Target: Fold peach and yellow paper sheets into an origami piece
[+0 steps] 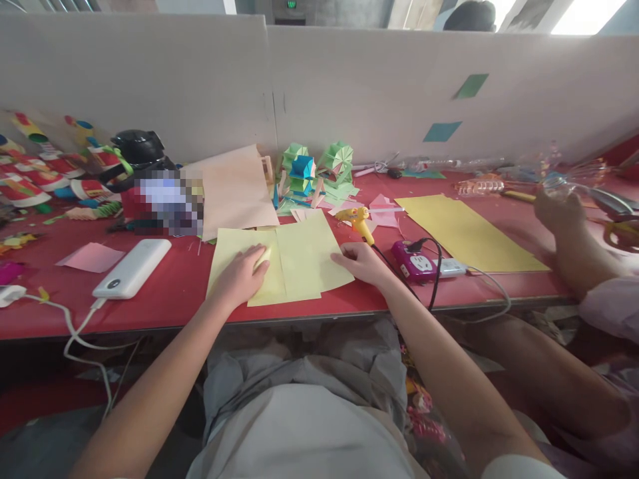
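Observation:
Pale yellow paper sheets (309,259) lie overlapping at the table's front edge, the right one set at a slight angle. My left hand (244,276) rests on the left part of the sheets, its thumb and fingers apart. At the right edge of the paper my right hand (364,261) is closed, with the sheet's edge between thumb and curled fingers. Just beyond the right hand lies a yellow glue gun (357,223), its black cord running toward a purple power strip (417,261).
A white power bank (134,268) and pink paper (91,257) lie left. Behind stand a brown paper sheet (239,189) and green folded-paper models (337,163). Darker yellow paper (466,229) lies right, near a co-worker's hand (562,213). A pale partition (349,86) borders the table.

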Available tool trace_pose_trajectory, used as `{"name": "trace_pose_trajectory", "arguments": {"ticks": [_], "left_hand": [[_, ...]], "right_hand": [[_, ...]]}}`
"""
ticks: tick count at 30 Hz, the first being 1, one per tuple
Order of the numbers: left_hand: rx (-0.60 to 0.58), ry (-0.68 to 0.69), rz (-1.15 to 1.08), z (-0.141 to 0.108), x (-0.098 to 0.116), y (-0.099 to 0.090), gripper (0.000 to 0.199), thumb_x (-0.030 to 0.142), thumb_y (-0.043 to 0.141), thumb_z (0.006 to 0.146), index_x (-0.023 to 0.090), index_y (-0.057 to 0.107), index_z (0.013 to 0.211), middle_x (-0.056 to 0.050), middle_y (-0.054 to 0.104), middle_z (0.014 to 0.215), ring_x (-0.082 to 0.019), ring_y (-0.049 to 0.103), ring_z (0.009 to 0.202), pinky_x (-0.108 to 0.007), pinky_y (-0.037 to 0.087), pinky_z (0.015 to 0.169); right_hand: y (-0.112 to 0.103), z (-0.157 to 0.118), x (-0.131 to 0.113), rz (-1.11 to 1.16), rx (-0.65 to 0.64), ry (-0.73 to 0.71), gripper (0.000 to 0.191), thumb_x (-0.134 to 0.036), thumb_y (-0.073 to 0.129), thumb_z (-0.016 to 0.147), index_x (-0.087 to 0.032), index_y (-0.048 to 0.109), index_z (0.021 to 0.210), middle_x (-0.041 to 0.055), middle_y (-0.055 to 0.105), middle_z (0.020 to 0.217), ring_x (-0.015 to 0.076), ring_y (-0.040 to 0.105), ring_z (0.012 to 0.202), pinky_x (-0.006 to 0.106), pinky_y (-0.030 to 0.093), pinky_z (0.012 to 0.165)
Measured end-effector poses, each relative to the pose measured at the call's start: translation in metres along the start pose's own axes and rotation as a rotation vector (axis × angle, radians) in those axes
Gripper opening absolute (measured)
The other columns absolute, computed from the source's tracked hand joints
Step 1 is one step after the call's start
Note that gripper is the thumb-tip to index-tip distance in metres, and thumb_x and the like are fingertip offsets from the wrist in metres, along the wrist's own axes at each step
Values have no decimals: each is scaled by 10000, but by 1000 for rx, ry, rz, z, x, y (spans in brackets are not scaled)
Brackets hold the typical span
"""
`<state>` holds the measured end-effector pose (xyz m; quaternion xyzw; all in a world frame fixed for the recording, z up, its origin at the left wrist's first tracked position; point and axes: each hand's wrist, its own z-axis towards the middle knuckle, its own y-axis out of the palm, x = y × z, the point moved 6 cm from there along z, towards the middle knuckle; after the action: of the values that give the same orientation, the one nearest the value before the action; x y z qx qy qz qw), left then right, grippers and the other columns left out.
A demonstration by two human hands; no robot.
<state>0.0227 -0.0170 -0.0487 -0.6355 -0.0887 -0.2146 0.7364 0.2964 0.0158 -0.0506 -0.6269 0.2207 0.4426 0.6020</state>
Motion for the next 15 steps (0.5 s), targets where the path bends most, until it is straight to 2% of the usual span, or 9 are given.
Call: {"name": "trace_pose_trajectory", "arguments": {"ticks": [3,6,8,10,12,14,15], "left_hand": [[71,-29,-107,0,2,-13,487,391,344,969,168,581,1331,-82,573,1403,-242,524,1314,-392,409,1124],[104,-12,-135,0,8,-20,494,426,338,976,177,580,1327,-81,576,1401,-230,534,1304,-365,444,1089],[60,-22,-72,-1,9,-17,566,501,388,953,163,510,1390,-109,498,1471,-264,459,1370,-415,393,1128],[-31,-32,23,-4,7,-7,694,571,433,918,122,420,1448,-161,372,1546,-313,332,1442,-485,304,1171],[-105,-26,96,-8,3,2,723,570,413,924,91,376,1464,-191,282,1579,-331,243,1475,-514,248,1186],[-92,-25,120,-14,-2,4,649,517,356,956,109,378,1461,-178,294,1580,-322,268,1469,-491,291,1166],[-66,-47,120,-16,-5,2,614,497,338,965,131,390,1456,-172,351,1557,-324,334,1440,-475,352,1127]], "right_hand": [[2,2,-2,-42,-9,-17,433,-517,569,817,-203,365,599,-44,330,570,99,325,543,274,246,527],[6,3,-6,-91,-20,-23,423,-486,569,812,-203,352,585,-41,333,563,99,315,543,275,246,527],[8,2,-10,-109,-14,-11,416,-467,567,808,-202,346,576,-40,332,560,98,311,542,276,241,525],[9,1,-13,-119,3,5,407,-446,566,801,-202,336,570,-40,328,558,96,308,540,277,234,522],[9,-1,-14,-123,30,19,404,-420,566,792,-203,312,565,-42,312,551,93,295,534,278,224,519],[8,-2,-15,-128,49,28,402,-396,565,783,-206,288,561,-45,290,541,89,276,525,281,213,514],[8,-2,-14,-133,55,32,400,-387,565,779,-207,283,560,-45,285,537,89,270,523,282,210,513]]}}
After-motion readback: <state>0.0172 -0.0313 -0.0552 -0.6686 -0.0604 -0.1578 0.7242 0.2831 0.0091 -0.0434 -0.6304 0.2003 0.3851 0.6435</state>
